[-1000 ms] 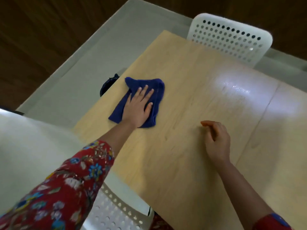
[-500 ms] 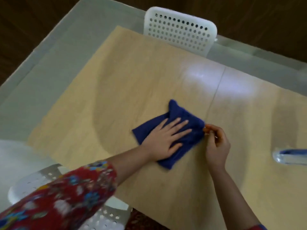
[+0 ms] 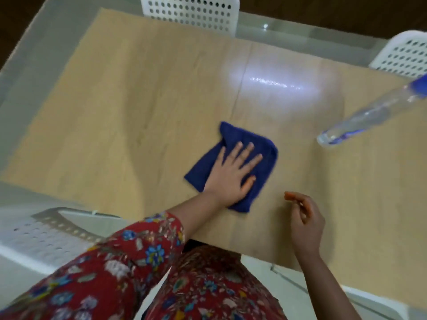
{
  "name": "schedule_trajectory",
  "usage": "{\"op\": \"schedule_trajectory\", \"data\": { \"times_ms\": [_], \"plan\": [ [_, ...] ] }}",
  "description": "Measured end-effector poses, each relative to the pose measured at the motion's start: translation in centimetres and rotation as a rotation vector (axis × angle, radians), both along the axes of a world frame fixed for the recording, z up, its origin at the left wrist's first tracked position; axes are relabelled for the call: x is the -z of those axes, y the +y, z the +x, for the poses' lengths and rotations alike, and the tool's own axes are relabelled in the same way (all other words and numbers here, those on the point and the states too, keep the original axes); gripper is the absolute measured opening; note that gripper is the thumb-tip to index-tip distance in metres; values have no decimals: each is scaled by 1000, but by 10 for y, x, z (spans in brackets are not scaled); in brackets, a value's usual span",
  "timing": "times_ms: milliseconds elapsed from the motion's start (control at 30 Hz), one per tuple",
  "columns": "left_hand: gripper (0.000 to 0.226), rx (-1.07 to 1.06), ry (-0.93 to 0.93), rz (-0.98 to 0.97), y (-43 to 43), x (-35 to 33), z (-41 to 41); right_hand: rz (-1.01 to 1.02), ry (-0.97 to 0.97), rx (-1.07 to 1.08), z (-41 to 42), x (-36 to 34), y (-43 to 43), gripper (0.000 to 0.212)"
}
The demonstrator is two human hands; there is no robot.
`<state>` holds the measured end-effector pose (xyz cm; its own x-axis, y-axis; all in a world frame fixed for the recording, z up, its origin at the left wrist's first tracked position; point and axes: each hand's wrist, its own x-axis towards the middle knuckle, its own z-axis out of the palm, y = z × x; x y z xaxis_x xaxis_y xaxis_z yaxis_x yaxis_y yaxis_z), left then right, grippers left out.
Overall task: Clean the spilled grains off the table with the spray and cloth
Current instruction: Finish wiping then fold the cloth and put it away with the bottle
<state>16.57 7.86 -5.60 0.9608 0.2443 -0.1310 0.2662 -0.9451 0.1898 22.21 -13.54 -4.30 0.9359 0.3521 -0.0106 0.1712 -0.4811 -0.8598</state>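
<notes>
A folded dark blue cloth [image 3: 258, 144] lies on the light wooden table [image 3: 138, 100], near its front edge. My left hand [image 3: 233, 172] presses flat on the cloth with fingers spread. My right hand [image 3: 305, 218] hovers just right of the cloth, fingers loosely curled, thumb and forefinger close together, and I see nothing in it. A clear spray bottle [image 3: 360, 118] with a blue top stands at the right of the table, apart from both hands. No grains show on the tabletop.
A white perforated chair [image 3: 191, 10] stands at the far edge and another [image 3: 406, 56] at the far right. A third white perforated chair [image 3: 46, 232] sits at the near left. Pale floor surrounds the table.
My left hand has slid the cloth from the table's left side to the middle. My right hand touched the cloth's edge half a second ago and has since come away. The spray bottle came into view.
</notes>
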Motion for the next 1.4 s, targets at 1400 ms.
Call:
{"op": "schedule_trajectory", "data": {
  "times_ms": [1400],
  "plan": [
    [47,-769,-217,-1805,-162,-180,-101,413,433,-85,-103,-164,-73,13]
  ]
}}
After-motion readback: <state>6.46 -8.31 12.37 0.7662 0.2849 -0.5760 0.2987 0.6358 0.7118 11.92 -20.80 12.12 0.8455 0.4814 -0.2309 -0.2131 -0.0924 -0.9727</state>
